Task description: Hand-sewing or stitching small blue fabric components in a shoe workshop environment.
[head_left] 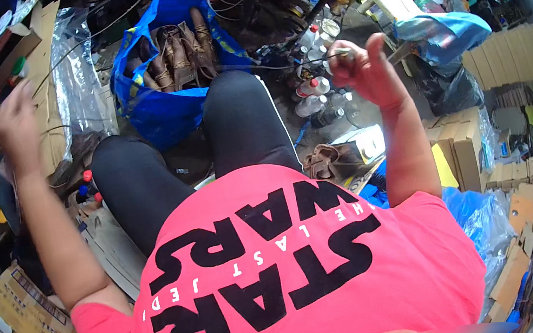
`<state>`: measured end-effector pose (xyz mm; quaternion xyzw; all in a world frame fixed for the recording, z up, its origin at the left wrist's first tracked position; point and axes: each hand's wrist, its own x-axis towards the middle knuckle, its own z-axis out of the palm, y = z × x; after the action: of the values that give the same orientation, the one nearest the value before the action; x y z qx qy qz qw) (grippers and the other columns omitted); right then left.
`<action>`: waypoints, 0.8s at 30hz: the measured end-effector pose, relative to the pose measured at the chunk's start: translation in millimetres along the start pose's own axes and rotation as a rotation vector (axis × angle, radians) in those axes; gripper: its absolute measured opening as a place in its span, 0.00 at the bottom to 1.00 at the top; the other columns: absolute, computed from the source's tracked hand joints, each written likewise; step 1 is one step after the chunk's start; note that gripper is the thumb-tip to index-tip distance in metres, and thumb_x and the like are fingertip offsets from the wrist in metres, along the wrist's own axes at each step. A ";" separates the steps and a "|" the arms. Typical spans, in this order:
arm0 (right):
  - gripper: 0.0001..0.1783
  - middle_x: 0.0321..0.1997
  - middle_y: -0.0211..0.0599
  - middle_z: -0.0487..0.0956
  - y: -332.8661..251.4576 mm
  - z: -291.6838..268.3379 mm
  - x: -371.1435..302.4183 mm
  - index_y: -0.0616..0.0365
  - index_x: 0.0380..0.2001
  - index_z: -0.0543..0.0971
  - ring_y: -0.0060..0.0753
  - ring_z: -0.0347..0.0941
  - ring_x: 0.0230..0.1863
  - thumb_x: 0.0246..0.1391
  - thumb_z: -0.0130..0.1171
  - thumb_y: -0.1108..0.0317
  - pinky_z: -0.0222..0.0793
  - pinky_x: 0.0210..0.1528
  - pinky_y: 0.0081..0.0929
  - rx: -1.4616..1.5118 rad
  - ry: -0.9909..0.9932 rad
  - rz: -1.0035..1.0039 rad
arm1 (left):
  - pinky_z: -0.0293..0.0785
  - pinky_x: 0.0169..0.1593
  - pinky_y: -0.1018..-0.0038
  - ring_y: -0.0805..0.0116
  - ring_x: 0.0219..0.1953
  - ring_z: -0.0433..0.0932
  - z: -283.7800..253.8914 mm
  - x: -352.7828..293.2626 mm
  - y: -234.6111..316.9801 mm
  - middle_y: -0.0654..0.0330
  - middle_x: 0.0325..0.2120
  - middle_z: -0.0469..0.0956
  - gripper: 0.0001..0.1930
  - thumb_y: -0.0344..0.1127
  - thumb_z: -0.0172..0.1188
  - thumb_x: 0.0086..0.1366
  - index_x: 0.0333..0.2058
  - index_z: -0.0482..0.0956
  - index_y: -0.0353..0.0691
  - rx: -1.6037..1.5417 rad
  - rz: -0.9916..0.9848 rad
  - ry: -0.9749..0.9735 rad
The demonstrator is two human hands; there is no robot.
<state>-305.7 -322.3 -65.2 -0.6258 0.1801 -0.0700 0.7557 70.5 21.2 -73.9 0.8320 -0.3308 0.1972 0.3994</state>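
A: How are the 2 arms set?

B: Both are raised and spread wide, forearms coming up from the lower edge on either side of the pink shirt [285,270]. The left hand [17,128] is up at the left, over the flattened cardboard [47,77], blurred, fingers loosely spread and bent; I cannot tell if it pinches anything.

A: And the right one?

B: The right hand [367,70] is lifted at the right, curled into a fist with the thumb sticking up, closed on a thin dark thread [277,66].

A: Where does that thread run?

B: From the fist it stretches leftward, above the right knee of the black trousers [244,120], toward the blue bag [156,107]. Where its far end sits I cannot tell.

A: What is in the bag?

B: A bundle of brown leather sandals [172,58], standing on end, just beyond the knees.

A: Anything else near the right hand?

B: Plastic bottles [314,94] lie just below it, and a brown sandal [324,160] rests on the ground beside the right thigh. Stacked cardboard boxes [462,146] sit further right.
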 end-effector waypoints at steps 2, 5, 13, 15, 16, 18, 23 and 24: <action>0.34 0.21 0.22 0.60 -3.2 27.1 11.0 0.53 0.33 0.68 0.16 0.53 0.22 0.53 0.27 0.32 0.49 0.25 0.12 -0.086 -0.044 0.062 | 0.68 0.31 0.77 0.74 0.22 0.72 31.9 -11.6 62.2 0.59 0.19 0.76 0.06 0.31 0.61 0.53 0.25 0.79 0.35 -0.202 0.090 -0.025; 0.19 0.25 0.22 0.65 -9.5 48.6 20.9 0.53 0.32 0.69 0.11 0.57 0.26 0.60 0.40 0.49 0.53 0.27 0.10 -0.280 -0.090 0.041 | 0.67 0.30 0.76 0.68 0.20 0.69 37.8 -11.1 116.4 0.60 0.17 0.73 0.06 0.31 0.63 0.50 0.22 0.76 0.35 0.072 0.505 -0.351; 0.14 0.27 0.22 0.68 -14.2 60.2 21.5 0.57 0.29 0.70 0.13 0.60 0.30 0.59 0.46 0.57 0.57 0.34 0.14 -0.420 -0.112 -0.007 | 0.64 0.29 0.70 0.59 0.23 0.71 41.1 -16.8 128.4 0.57 0.15 0.69 0.10 0.34 0.62 0.49 0.16 0.71 0.37 0.088 0.561 -0.293; 0.15 0.24 0.25 0.67 -17.7 77.3 24.5 0.62 0.29 0.70 0.16 0.60 0.29 0.57 0.48 0.58 0.59 0.30 0.17 -0.617 -0.064 -0.063 | 0.66 0.34 0.71 0.60 0.24 0.71 43.0 -13.6 123.8 0.56 0.21 0.72 0.05 0.32 0.60 0.50 0.27 0.77 0.40 0.078 0.487 -0.347; 0.16 0.23 0.28 0.67 -16.2 83.8 26.3 0.62 0.29 0.70 0.19 0.61 0.28 0.56 0.49 0.58 0.59 0.30 0.19 -0.669 -0.070 -0.057 | 0.67 0.36 0.72 0.61 0.29 0.72 50.6 -20.6 127.9 0.56 0.27 0.73 0.11 0.31 0.60 0.51 0.36 0.76 0.42 -0.030 0.513 -0.250; 0.12 0.23 0.30 0.67 -18.2 95.3 33.2 0.61 0.29 0.70 0.20 0.63 0.27 0.56 0.49 0.61 0.60 0.30 0.20 -0.905 -0.089 -0.140 | 0.68 0.45 0.77 0.67 0.42 0.72 68.2 -35.3 139.4 0.57 0.44 0.71 0.27 0.29 0.56 0.55 0.55 0.65 0.48 -0.272 0.442 -0.270; 0.12 0.25 0.42 0.68 -20.8 107.8 40.9 0.62 0.29 0.70 0.38 0.66 0.27 0.54 0.51 0.62 0.62 0.31 0.28 -1.053 -0.098 -0.420 | 0.66 0.44 0.76 0.73 0.35 0.73 97.4 -81.9 174.8 0.59 0.32 0.75 0.23 0.52 0.40 0.66 0.43 0.70 0.36 -1.538 -0.751 -0.925; 0.13 0.26 0.44 0.69 -23.0 108.9 41.2 0.62 0.29 0.70 0.44 0.67 0.29 0.54 0.50 0.61 0.62 0.32 0.32 -1.072 -0.109 -0.437 | 0.68 0.40 0.77 0.72 0.29 0.74 91.7 -84.3 181.3 0.62 0.24 0.75 0.23 0.53 0.39 0.66 0.39 0.71 0.37 -1.601 -0.811 -0.998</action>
<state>-225.7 -240.5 -34.0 -0.9463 0.0182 -0.0911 0.3096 -111.3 -102.3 -82.4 0.3579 -0.1876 -0.5997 0.6907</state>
